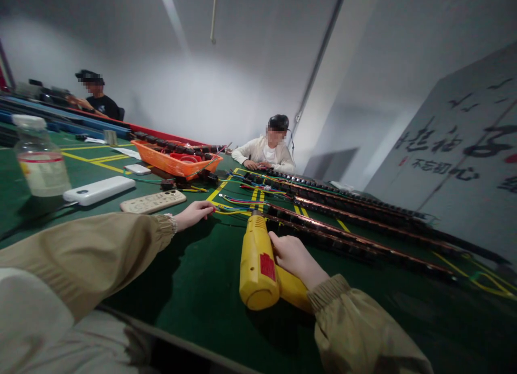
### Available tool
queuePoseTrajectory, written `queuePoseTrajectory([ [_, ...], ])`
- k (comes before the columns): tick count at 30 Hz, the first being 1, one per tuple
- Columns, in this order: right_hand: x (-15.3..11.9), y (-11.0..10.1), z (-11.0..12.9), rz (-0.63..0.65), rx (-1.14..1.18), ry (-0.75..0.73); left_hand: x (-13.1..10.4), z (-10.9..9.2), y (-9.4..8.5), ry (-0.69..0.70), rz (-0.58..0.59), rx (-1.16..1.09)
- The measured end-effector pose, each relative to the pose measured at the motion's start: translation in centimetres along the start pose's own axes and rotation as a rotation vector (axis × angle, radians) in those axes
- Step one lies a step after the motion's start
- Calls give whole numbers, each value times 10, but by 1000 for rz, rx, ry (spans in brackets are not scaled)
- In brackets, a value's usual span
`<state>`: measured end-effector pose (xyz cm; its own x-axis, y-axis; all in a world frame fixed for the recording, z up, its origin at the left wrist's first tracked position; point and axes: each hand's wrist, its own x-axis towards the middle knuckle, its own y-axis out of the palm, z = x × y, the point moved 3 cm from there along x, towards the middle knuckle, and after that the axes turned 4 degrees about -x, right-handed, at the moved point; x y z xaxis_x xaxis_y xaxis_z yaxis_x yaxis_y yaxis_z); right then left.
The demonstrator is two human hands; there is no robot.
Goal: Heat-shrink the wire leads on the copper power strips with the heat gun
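Note:
My right hand (294, 257) grips the handle of a yellow power screwdriver (256, 263), whose tip points away from me at the near end of a long dark rail of parts (363, 244) on the green table (194, 288). My left hand (194, 213) rests on the table to the left of the tool, its fingers curled over a bundle of coloured wires (238, 203). Whether it pinches the wires I cannot tell. Both arms wear tan sleeves.
A beige phone (153, 201), a white power bank (99, 190) and a plastic bottle (40, 159) lie at the left. An orange tray (173, 161) of parts stands further back. Several long rails (355, 202) stretch to the right. Two other people sit across the table.

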<state>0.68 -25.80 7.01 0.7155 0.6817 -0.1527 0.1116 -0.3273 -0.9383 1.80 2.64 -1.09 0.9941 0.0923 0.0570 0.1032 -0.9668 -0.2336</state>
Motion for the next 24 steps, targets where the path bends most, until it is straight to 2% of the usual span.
queuePoseTrajectory([
  [9, -1, -6, 7, 6, -43, -7, 15, 26, -1, 38, 26, 23],
  [13, 7, -10, 23, -41, -41, -57, 11, 19, -1, 38, 16, 0],
  [19, 26, -22, 60, -95, -46, -161, 2, 2, 2, 7, -6, -62],
  [24, 40, -26, 86, -113, -41, -223, 3, 5, 0, -7, -15, -99],
])
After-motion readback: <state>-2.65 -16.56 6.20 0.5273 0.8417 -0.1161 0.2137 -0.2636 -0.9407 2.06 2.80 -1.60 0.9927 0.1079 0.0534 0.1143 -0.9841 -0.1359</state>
